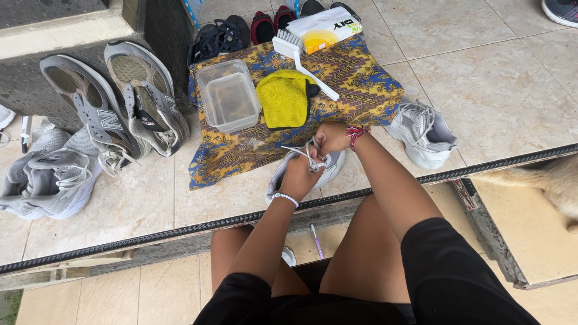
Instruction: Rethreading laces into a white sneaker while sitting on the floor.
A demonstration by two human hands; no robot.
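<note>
A pale grey sneaker (pixel 333 165) is held at the near edge of the tiled floor (pixel 494 72), partly covered by both hands. Its white lace (pixel 299 150) is pinched and pulled up between them. The left hand (pixel 299 176) is closed over the top of the sneaker, with a beaded bracelet (pixel 285 197) worn at the wrist. The right hand (pixel 330 138) is closed on the lace just beyond the left hand, and a red woven band (pixel 354 133) is seen at its wrist. Just beyond the hands a patterned cloth (pixel 355 78) is spread over a low surface. On it, a yellow cloth (pixel 284 97) lies nearest the hands, with a clear plastic tub (pixel 229 96) to its left and a white brush (pixel 301 60) further off. To the right of the right hand a second grey sneaker (pixel 424 133) rests on the floor. Well to the left of the left hand, more grey sneakers (pixel 108 102) are propped against a dark wall (pixel 24 96). Dark sandals (pixel 220 36) are seen beyond the patterned cloth.
</note>
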